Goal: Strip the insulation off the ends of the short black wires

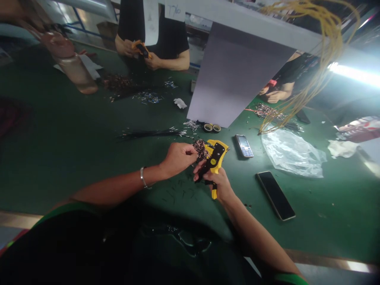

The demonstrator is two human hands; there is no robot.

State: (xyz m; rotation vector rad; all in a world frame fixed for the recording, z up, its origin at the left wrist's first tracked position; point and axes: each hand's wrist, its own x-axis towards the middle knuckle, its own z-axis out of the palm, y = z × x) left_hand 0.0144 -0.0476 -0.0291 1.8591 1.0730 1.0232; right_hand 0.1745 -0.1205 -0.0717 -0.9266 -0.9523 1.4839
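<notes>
My right hand is wrapped round the handles of a yellow and black wire stripper, whose head points up and away from me. My left hand is closed in a pinch just left of the tool; whatever is between its fingertips is too small to make out. Right by those fingertips lies a pile of short copper-coloured pieces, partly behind the stripper. Beyond my left hand a bundle of thin black wires stretches across the green table. A few dark scraps are scattered below my hands.
Two tape rolls sit at the foot of a grey panel. To the right are a keypad phone, a smartphone and a clear plastic bag. Yellow wires hang above. Across the table, a co-worker's hands hold an orange-black tool.
</notes>
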